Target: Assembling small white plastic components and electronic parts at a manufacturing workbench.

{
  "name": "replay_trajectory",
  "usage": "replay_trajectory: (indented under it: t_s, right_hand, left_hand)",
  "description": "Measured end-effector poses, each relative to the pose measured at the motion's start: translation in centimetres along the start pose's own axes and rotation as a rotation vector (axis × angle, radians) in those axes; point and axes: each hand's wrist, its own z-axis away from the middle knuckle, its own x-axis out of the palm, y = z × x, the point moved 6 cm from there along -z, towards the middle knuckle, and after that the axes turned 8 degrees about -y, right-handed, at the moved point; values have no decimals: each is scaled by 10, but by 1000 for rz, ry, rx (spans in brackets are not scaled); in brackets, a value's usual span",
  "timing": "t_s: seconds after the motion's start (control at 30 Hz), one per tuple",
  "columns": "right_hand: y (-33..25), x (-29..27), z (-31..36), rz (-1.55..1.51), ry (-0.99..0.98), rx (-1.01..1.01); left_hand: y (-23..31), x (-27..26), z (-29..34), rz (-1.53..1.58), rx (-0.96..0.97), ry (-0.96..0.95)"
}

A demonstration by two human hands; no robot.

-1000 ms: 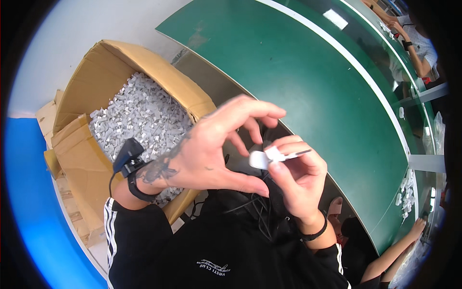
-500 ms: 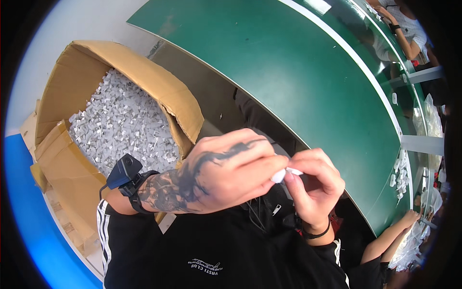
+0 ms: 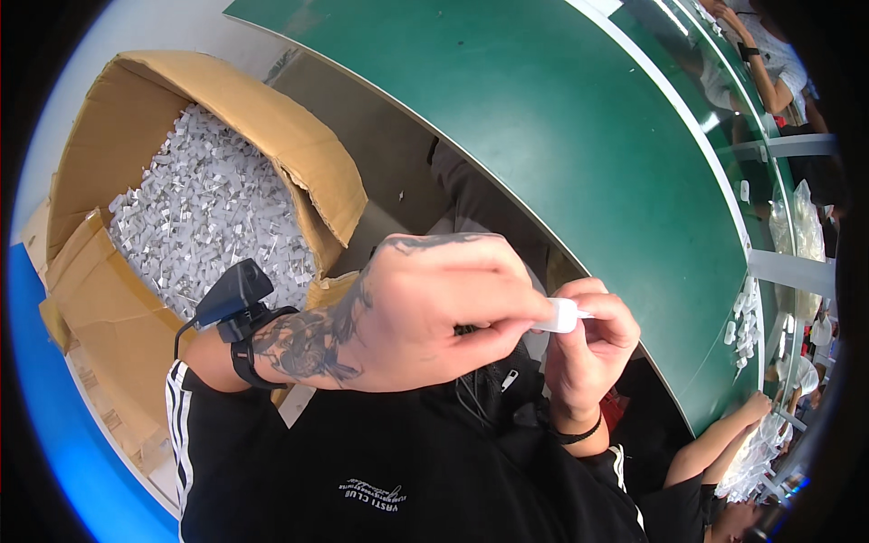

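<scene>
Your left hand has swung in front of your right hand since a second ago, and both now pinch the small white plastic part between fingertips, held above your lap just off the near edge of the green table. A moment back your left fingers were spread wide; now they are curled onto the part. The cardboard box of white pieces sits beside the table, left of your hands.

Single head-worn fisheye view, looking steeply down, close over the hands, green table ahead
</scene>
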Motion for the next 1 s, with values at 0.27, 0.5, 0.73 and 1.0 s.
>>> replay_trajectory:
  t_s: [0.27, 0.5, 0.73, 1.0]
  right_hand:
    - [10, 3, 7, -305, 45, 102]
    - [11, -4, 17, -183, 98, 66]
    - [-4, -1, 17, -3, 96, -8]
    - [-3, 11, 19, -103, 81, 23]
  left_hand:
    - [6, 3, -7, -216, 104, -18]
    - [-7, 17, -1, 4, -31, -13]
    - [-11, 20, -5, 98, -123, -122]
    - [-4, 20, -2, 58, -72, -108]
